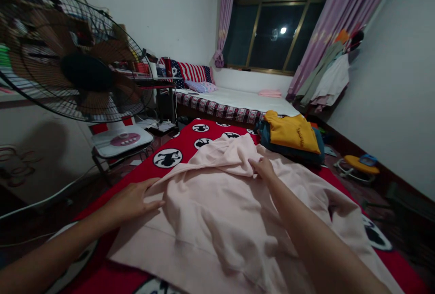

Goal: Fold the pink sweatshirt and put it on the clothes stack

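A pale pink sweatshirt (210,208) lies rumpled across the red bedspread with black-and-white round prints (136,178), its wide hem band toward me and one sleeve stretching to the right. At its upper middle, my right hand (263,168) is closed in a pinch on a bunched fold of the cloth. My left hand (134,201) rests at the left edge of the garment, thumb and fingers apart and touching the cloth; the fingertips are partly hidden by a fold.
Folded clothes, a yellow top (292,133) uppermost, are stacked beyond the sweatshirt on the right. A large fan (86,72) stands close on the left. Farther back are a second bed (238,97) and hanging clothes (331,79). A yellow stool (360,163) is at right.
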Available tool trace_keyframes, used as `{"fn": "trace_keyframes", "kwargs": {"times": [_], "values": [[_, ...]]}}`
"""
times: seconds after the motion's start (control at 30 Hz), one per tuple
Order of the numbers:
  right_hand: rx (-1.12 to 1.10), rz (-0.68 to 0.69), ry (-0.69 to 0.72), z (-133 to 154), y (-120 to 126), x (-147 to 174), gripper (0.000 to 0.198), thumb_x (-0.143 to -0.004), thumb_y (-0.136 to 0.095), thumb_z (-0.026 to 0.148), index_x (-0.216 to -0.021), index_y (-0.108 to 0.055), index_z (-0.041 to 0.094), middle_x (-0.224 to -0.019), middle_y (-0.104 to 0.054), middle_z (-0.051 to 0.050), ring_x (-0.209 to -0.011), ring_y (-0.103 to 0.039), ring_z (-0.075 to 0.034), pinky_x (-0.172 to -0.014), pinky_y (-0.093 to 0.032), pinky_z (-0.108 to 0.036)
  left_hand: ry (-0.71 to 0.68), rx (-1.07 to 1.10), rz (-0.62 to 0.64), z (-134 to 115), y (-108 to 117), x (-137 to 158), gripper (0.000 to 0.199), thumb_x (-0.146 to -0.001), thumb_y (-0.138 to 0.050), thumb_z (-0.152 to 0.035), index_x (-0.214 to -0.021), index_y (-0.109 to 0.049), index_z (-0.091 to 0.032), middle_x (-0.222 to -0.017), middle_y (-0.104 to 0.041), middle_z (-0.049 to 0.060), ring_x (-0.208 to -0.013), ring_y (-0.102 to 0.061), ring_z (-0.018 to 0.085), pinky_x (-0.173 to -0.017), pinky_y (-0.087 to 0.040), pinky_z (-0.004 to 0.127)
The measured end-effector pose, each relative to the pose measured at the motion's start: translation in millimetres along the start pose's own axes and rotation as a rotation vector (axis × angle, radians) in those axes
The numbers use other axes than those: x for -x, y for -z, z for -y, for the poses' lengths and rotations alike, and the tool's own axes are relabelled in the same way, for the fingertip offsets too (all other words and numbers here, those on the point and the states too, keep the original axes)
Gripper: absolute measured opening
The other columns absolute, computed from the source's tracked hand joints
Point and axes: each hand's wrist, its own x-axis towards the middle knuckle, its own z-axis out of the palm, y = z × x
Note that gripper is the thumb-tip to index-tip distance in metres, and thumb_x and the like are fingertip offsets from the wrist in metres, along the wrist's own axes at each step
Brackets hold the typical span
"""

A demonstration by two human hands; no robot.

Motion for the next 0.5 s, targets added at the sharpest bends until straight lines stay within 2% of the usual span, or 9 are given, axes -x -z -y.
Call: {"fn": "trace_keyframes", "kwargs": {"times": [0.07, 0.1, 0.23, 0.3, 0.33, 0.4, 0.47, 0.5], "values": [[0.049, 0.011, 0.065, 16, 4, -4, 0.021, -0.070, -0.068, 0.028, -0.085, -0.070, 0.012, -0.069, -0.069, -0.007, -0.072, -0.066, -0.023, -0.062, -0.048, -0.026, 0.014, 0.092, 0.025, 2, -1, 4, 0.066, -0.068, -0.060, -0.052, -0.125, -0.057, -0.017, -0.123, -0.064, 0.009, -0.112, -0.060, 0.032, -0.092, -0.048, 0.035], [0.064, -0.008, 0.096, 24, 9, -6, 0.018, -0.072, -0.065, 0.025, -0.084, -0.070, 0.013, -0.074, -0.070, -0.008, -0.079, -0.066, -0.024, -0.067, -0.048, -0.026, 0.016, 0.135, 0.034, 2, 0, 5, 0.061, -0.068, -0.059, -0.049, -0.121, -0.059, -0.017, -0.119, -0.066, 0.008, -0.109, -0.062, 0.031, -0.089, -0.049, 0.033], [0.175, -0.264, 0.227, 51, 39, -7, 0.034, -0.080, -0.049, 0.014, -0.110, -0.064, 0.012, -0.109, -0.066, -0.014, -0.105, -0.060, -0.027, -0.088, -0.045, -0.033, 0.055, 0.184, 0.032, -2, 13, 10, 0.050, -0.066, -0.056, -0.041, -0.110, -0.062, -0.017, -0.104, -0.071, 0.005, -0.095, -0.067, 0.028, -0.076, -0.051, 0.028], [0.259, -0.381, 0.337, 59, 46, 9, 0.042, -0.078, -0.049, 0.009, -0.119, -0.059, 0.011, -0.120, -0.060, -0.017, -0.113, -0.055, -0.029, -0.094, -0.043, -0.039, 0.065, 0.149, -0.006, -8, 25, 14, 0.053, -0.064, -0.057, -0.040, -0.111, -0.062, -0.017, -0.105, -0.071, 0.006, -0.095, -0.067, 0.028, -0.076, -0.051, 0.027], [0.285, -0.387, 0.418, 62, 45, 24, 0.044, -0.077, -0.050, 0.008, -0.121, -0.057, 0.011, -0.125, -0.057, -0.018, -0.116, -0.052, -0.030, -0.097, -0.042, -0.042, 0.066, 0.143, -0.010, -11, 31, 17, 0.055, -0.064, -0.058, -0.040, -0.114, -0.061, -0.016, -0.106, -0.071, 0.007, -0.095, -0.067, 0.028, -0.075, -0.051, 0.027], [0.280, -0.259, 0.618, 63, 33, 69, 0.044, -0.078, -0.053, 0.010, -0.122, -0.057, 0.012, -0.132, -0.053, -0.017, -0.124, -0.046, -0.030, -0.103, -0.038, -0.043, 0.071, 0.159, 0.019, -18, 42, 21, 0.061, -0.063, -0.057, -0.038, -0.120, -0.059, -0.016, -0.105, -0.072, 0.007, -0.091, -0.068, 0.028, -0.072, -0.052, 0.027], [0.252, 0.061, 0.835, 59, 15, 126, 0.040, -0.083, -0.055, 0.019, -0.123, -0.057, 0.017, -0.137, -0.050, -0.014, -0.126, -0.045, -0.027, -0.105, -0.036, -0.042, 0.083, 0.187, 0.051, -27, 50, 25, 0.065, -0.063, -0.056, -0.038, -0.125, -0.058, -0.016, -0.102, -0.073, 0.006, -0.087, -0.069, 0.027, -0.068, -0.052, 0.027], [0.244, 0.238, 0.896, 57, 7, 155, 0.039, -0.085, -0.055, 0.025, -0.123, -0.058, 0.019, -0.138, -0.050, -0.013, -0.126, -0.046, -0.027, -0.105, -0.037, -0.043, 0.081, 0.193, 0.054, -31, 53, 26, 0.065, -0.064, -0.056, -0.038, -0.125, -0.058, -0.016, -0.101, -0.073, 0.006, -0.086, -0.069, 0.027, -0.067, -0.052, 0.027]]}}
